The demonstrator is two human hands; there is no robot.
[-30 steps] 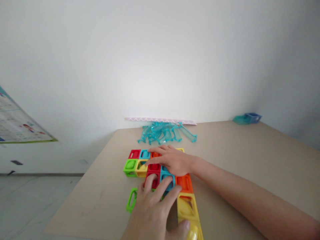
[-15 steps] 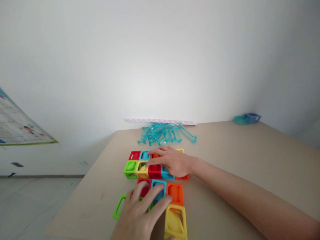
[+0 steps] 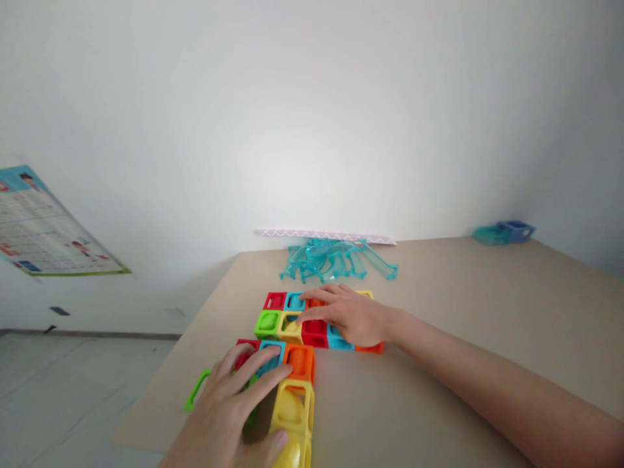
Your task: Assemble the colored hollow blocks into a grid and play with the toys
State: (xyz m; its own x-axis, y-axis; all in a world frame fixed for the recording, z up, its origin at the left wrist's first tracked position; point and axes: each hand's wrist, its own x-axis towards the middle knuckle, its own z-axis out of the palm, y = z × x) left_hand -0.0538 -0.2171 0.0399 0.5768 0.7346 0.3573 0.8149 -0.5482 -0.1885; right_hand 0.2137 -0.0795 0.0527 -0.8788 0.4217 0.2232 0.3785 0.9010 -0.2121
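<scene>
Colourful hollow plastic toy blocks lie on the table in two groups. The nearer group has red, blue, orange, yellow and green blocks in a bent line. My left hand grips this group from above, fingers spread over the red, blue and orange blocks, thumb on a yellow one. It hides part of the green pieces. Farther off, my right hand lies with outstretched fingers across a two-row group, near its red block. A green block and a yellow block show at that group's left.
Transparent teal plastic track pieces are heaped at the back of the table, before a patterned strip along the wall. A blue basket stands at the far right corner. A poster hangs on the left.
My left hand has slid the nearer group of blocks leftward relative to the farther group. The right hand stays on the farther group. The view has shifted slightly left.
</scene>
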